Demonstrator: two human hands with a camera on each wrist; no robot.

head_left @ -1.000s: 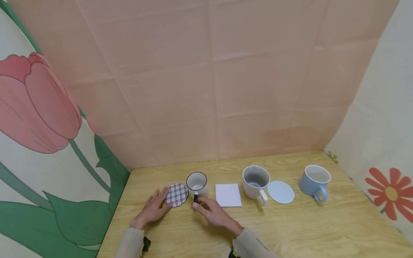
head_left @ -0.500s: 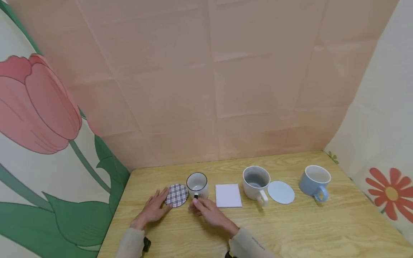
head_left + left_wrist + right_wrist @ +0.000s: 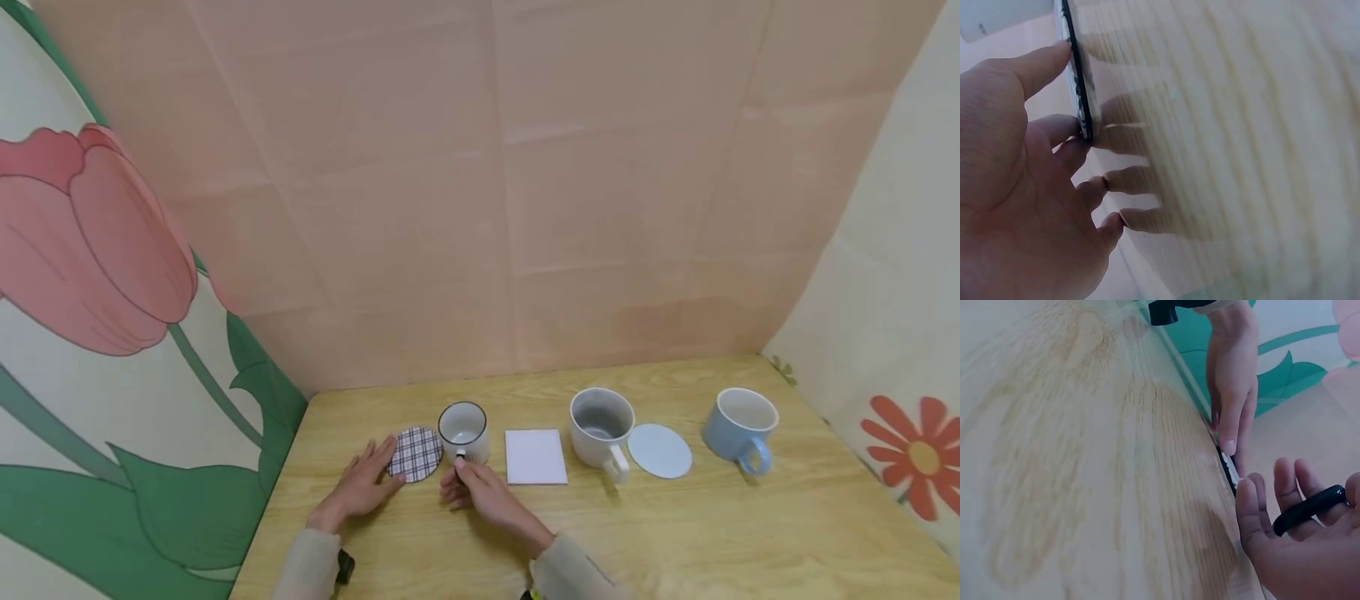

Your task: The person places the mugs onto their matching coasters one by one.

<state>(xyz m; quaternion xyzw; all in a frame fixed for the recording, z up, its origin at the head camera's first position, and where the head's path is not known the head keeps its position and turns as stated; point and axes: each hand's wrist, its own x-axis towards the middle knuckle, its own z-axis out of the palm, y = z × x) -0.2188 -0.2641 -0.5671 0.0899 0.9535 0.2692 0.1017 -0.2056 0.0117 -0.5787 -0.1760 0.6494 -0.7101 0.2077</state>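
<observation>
A white mug [image 3: 462, 423] with a black rim stands on the table, right of a round plaid coaster [image 3: 417, 454]. My right hand [image 3: 483, 496] holds the mug's black handle [image 3: 1310, 509], with thumb and fingers about it. My left hand [image 3: 360, 483] lies by the coaster's left side, fingers spread and mostly straight. In the left wrist view its thumb [image 3: 1047, 65] and index finger touch the coaster's dark edge [image 3: 1079, 81]. The mug's body is out of sight in the right wrist view.
Right of the mug lies a square white coaster [image 3: 536, 457]. Beyond it stand a larger white mug [image 3: 592, 442], a round pale blue coaster [image 3: 660, 451] and a blue mug [image 3: 729, 433]. A pink backdrop [image 3: 480, 208] rises behind the wooden table [image 3: 675, 533].
My right hand's fingers have shifted from the side of the handle to farther round and under it. The left hand keeps its place at the coaster. The head view has shifted slightly.
</observation>
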